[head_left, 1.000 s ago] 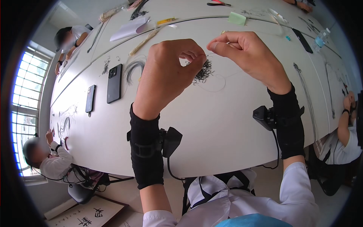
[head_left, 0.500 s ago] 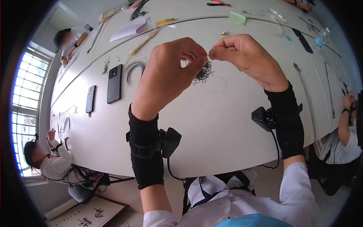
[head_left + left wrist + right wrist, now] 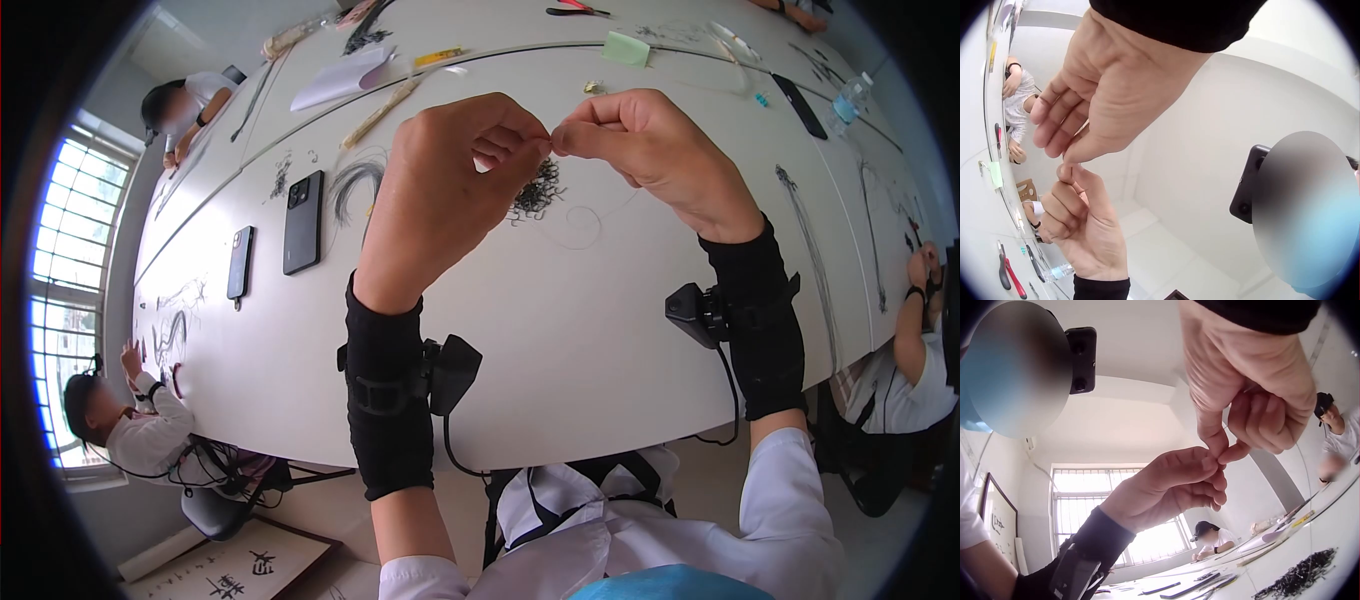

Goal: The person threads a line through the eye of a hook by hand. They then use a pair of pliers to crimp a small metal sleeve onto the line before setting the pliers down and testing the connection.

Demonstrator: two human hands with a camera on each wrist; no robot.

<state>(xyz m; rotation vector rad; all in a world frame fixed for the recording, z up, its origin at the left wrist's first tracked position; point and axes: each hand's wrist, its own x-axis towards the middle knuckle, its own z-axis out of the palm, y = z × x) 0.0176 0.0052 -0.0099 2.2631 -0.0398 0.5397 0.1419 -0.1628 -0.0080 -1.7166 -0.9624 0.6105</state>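
Both hands are raised over the white table, fingertips meeting. My left hand (image 3: 435, 205) pinches with thumb and index finger, its other fingers loosely bent. The thumb and index finger of my right hand (image 3: 655, 160) pinch right against the left fingertips, the rest of that hand curled in. A fine thread (image 3: 1310, 481) hangs from the right hand in the right wrist view. I cannot tell what else is between the fingertips, as it is tiny and mostly hidden. Below lies a pile of short, dark, curly strands (image 3: 538, 192), with a faint thread loop beside it.
Two phones (image 3: 303, 220) and a bundle of dark strands (image 3: 357, 185) lie to the left. Beyond are a pale stick (image 3: 380, 112), white paper (image 3: 342, 77) and a green note (image 3: 627, 50). A water bottle (image 3: 850, 103) stands far right. Other people sit around the table.
My right hand has come in from slightly apart, and its thumb and index finger now meet the left fingertips. The left hand has shifted only a little.
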